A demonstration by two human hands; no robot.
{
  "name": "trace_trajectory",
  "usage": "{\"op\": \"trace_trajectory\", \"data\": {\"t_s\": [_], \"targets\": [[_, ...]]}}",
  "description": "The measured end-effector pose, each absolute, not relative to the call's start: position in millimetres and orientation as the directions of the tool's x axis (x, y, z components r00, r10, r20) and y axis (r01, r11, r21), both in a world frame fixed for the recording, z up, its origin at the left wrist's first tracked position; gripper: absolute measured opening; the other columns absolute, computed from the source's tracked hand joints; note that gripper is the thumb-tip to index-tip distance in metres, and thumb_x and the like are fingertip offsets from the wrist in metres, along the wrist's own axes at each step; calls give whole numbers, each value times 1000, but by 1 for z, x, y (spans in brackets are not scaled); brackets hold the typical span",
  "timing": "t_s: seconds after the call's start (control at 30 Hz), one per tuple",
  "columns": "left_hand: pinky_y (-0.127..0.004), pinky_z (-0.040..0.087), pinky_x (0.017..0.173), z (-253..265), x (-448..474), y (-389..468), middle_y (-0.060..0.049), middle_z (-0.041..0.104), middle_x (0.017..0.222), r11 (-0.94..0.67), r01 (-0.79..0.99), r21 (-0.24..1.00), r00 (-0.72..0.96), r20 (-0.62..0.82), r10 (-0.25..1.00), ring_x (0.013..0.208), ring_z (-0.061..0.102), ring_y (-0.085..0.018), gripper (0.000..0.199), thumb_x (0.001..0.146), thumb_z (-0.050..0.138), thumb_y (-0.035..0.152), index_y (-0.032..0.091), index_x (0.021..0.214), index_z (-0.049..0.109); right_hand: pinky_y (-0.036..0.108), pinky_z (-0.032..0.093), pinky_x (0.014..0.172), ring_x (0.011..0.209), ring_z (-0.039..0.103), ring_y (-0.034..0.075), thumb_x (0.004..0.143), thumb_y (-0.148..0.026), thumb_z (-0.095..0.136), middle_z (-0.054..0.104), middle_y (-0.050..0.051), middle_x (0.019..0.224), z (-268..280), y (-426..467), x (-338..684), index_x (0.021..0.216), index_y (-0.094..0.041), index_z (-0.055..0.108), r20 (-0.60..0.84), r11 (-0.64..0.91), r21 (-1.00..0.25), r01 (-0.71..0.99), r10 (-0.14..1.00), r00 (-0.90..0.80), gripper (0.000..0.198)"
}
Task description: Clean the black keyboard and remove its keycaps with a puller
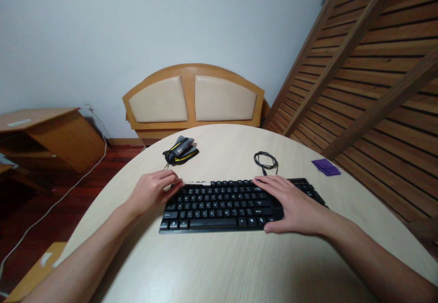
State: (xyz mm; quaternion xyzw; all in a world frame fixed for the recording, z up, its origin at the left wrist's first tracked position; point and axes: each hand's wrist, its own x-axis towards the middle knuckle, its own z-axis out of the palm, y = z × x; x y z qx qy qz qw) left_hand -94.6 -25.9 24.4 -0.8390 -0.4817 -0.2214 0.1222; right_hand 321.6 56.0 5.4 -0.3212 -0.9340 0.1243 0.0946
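A black keyboard lies flat on the round table, its long side towards me. Between the fingertips of my left hand, at the keyboard's far left corner, is a slim white stick that looks like a toothbrush. Its wider end points right, along the top row of keys; bristles cannot be made out. My right hand spans the keyboard's right part, fingers at the far edge and thumb at the near edge, covering some keys.
Behind the keyboard lie a grey, black and yellow folded pouch-like item and a coiled black cable. A purple cloth or packet rests at the right on the pale table. Beyond stand a padded headboard and wooden slats.
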Motion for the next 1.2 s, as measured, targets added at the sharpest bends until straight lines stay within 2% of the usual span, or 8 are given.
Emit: {"op": "trace_trajectory", "data": {"t_s": [0.27,0.63,0.9,1.2], "targets": [[-24,47,63,21,-89,-25,-1,74,86,-458,889,12,392,497,774,74,69,-15,27,103,54,34,20,85,68,64,27,118,142,39,42,66,-71,77,43,16,158,7,55,321,156,-20,41,86,758,-292,583,628,-773,110],[-24,48,61,22,-85,-25,-1,73,83,-471,882,-17,413,509,755,70,69,-15,31,104,51,36,19,84,67,65,23,119,143,37,42,67,-71,77,41,16,159,5,56,321,156,-19,40,77,754,-294,588,631,-772,110],[-23,49,63,28,-89,-27,-1,71,81,-523,852,36,449,464,763,69,68,-14,27,103,52,32,19,84,66,66,23,119,143,37,42,66,-69,78,41,16,159,8,55,320,156,-19,39,62,750,-283,598,636,-769,110],[-24,49,63,18,-87,-23,-2,73,84,-484,875,3,420,495,761,71,69,-15,28,104,52,34,19,86,68,65,23,119,143,37,42,66,-69,78,41,15,159,5,56,321,156,-21,39,79,749,-306,588,635,-768,109]]}}
